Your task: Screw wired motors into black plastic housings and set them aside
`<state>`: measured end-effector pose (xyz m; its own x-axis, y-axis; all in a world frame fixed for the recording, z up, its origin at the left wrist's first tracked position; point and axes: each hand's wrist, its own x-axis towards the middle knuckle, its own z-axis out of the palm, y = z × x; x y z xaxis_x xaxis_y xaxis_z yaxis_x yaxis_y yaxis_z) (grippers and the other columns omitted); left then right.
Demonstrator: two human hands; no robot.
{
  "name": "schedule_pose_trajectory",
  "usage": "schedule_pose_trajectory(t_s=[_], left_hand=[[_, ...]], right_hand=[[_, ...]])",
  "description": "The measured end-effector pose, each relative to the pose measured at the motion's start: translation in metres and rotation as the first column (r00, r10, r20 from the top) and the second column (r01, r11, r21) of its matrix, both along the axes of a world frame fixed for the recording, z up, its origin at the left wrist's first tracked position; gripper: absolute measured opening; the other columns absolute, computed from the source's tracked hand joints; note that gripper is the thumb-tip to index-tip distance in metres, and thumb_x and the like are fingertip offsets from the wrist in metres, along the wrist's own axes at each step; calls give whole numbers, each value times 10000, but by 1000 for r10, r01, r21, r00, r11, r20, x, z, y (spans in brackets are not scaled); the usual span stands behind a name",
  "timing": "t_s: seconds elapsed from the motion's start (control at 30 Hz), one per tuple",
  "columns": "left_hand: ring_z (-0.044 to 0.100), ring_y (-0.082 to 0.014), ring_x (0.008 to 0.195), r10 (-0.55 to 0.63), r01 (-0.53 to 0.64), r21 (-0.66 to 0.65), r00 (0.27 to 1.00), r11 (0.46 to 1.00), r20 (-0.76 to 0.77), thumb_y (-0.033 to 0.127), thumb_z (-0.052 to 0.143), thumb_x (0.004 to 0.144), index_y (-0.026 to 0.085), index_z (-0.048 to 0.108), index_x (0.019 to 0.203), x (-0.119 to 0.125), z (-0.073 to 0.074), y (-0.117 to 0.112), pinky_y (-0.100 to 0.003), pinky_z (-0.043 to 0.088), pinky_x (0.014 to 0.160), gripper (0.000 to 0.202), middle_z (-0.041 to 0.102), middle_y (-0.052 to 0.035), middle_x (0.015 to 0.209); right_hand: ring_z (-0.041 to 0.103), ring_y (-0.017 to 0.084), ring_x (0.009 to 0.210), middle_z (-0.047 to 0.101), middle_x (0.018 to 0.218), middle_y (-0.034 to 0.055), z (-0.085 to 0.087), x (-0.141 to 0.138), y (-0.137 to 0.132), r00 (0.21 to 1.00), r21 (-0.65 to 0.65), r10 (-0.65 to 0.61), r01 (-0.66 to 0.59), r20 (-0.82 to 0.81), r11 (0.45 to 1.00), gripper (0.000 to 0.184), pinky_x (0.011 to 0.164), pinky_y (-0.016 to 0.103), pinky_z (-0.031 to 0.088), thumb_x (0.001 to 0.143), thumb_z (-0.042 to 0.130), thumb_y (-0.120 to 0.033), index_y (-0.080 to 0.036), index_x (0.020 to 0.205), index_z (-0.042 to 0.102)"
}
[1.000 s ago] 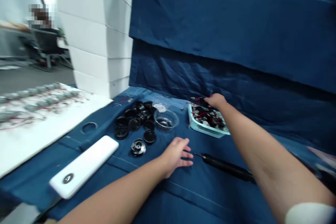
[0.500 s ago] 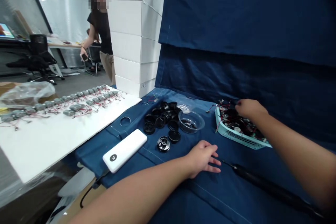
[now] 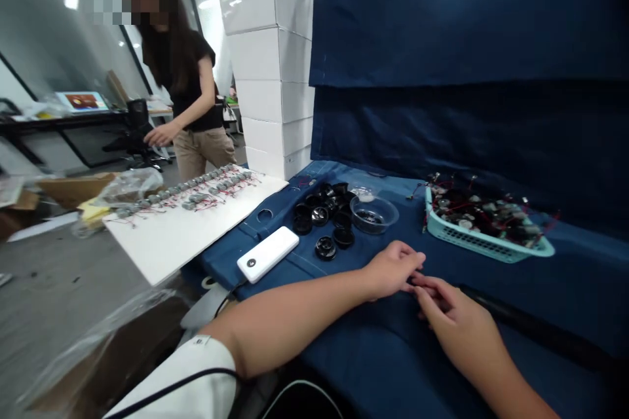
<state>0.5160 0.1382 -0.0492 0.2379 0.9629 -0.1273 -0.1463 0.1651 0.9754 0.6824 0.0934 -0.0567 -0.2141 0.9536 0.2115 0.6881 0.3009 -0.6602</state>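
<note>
**Two hands meet at the fingertips, low over blue cloth**

The left hand (image 3: 392,270) and right hand (image 3: 449,311) come together above the blue cloth (image 3: 393,353) covering the tabletop, their fingers (image 3: 426,289) loosely curled and touching one another. Whether something tiny is pinched between them is too small to tell. A black electric screwdriver (image 3: 531,321) lies just beside the right hand, running off to the right.

Beyond the hands, a light-blue plastic basket (image 3: 472,241) holds a tangled heap of small motors with red wires (black pieces are mixed in). To its left, a clear bowl (image 3: 374,215) holds a few dark parts. Next to the bowl sits a loose pile of round black parts (image 3: 319,215), and a white power bank (image 3: 268,254) lies nearer the board.

Rows of wired motors (image 3: 201,193) sit on a white board (image 3: 167,245), and a co-worker (image 3: 189,98) stands beyond it, near a stack of white boxes (image 3: 270,78).
</note>
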Motion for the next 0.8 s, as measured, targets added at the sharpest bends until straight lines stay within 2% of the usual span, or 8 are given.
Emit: schedule_pose_trajectory(t_s=[0.1, 0.2, 0.33, 0.43, 0.53, 0.6, 0.67, 0.8], left_hand=[[684, -187, 950, 55, -23, 174, 982, 984, -179, 360, 686, 939, 187, 596, 1133, -6, 13, -15, -368, 599, 876, 275, 678, -100, 1119], [727, -190, 981, 101, 3, 332, 950, 943, -296, 416, 610, 991, 192, 615, 1204, -27, 41, -41, -312, 595, 841, 310, 716, -115, 1178], [742, -176, 926, 300, -41, 490, 833, 871, -465, 463, 587, 992, 207, 632, 1183, -108, 84, -74, -302, 586, 830, 323, 751, -85, 1103], [712, -181, 903, 564, -187, 582, 591, 792, -577, 455, 505, 1013, 203, 601, 1197, -204, 109, -85, -331, 578, 841, 327, 730, -68, 1055], [684, -201, 923, 698, -320, 626, 217, 712, -683, 403, 526, 1022, 183, 599, 1216, -304, 126, -90, -398, 563, 916, 302, 704, -66, 1065], [667, -224, 1044, 659, -377, 613, -8, 695, -752, 397, 611, 1015, 150, 629, 1210, -361, 130, -94, -451, 543, 995, 316, 687, -86, 1139], [653, -239, 1131, 558, -420, 568, -160, 708, -814, 406, 644, 1014, 140, 652, 1213, -406, 128, -100, -474, 543, 1027, 332, 674, -101, 1222], [663, -236, 1139, 319, -453, 414, -274, 789, -907, 392, 669, 1009, 139, 660, 1237, -466, 108, -115, -458, 573, 1003, 341, 672, -104, 1256]], right_hand=[[737, 271, 828, 790, 980, 72, -9, -7, 4, 984, -36, 179, -180, -17, 983, 377, 764, 399, 584, 936, 540, -535, -264, 1055, 773], [719, 265, 897, 777, 1035, 73, -9, -7, 5, 974, -69, 221, -225, -52, 972, 391, 818, 394, 569, 958, 530, -552, -264, 1092, 758], [698, 238, 902, 755, 1020, 51, -3, -8, 3, 971, -179, 235, -238, -43, 954, 383, 822, 373, 540, 994, 490, -541, -273, 1134, 724], [684, 220, 852, 741, 986, 32, 3, -12, 1, 968, -223, 252, -250, -22, 942, 340, 771, 358, 509, 1016, 459, -498, -284, 1112, 706], [674, 220, 835, 729, 935, 19, 11, -15, 0, 960, -197, 279, -269, 21, 943, 300, 746, 354, 469, 1020, 450, -446, -289, 1047, 705], [673, 222, 855, 727, 931, 18, 15, -16, -1, 958, -181, 284, -272, 44, 945, 283, 746, 352, 449, 1016, 452, -404, -284, 1021, 708], [666, 217, 865, 723, 934, 17, 17, -17, -2, 958, -169, 284, -273, 45, 947, 272, 748, 349, 436, 1012, 455, -372, -277, 997, 710], [640, 201, 834, 705, 905, 10, 17, -17, -2, 958, -164, 285, -277, 29, 947, 269, 733, 343, 417, 1009, 453, -340, -265, 958, 706]])
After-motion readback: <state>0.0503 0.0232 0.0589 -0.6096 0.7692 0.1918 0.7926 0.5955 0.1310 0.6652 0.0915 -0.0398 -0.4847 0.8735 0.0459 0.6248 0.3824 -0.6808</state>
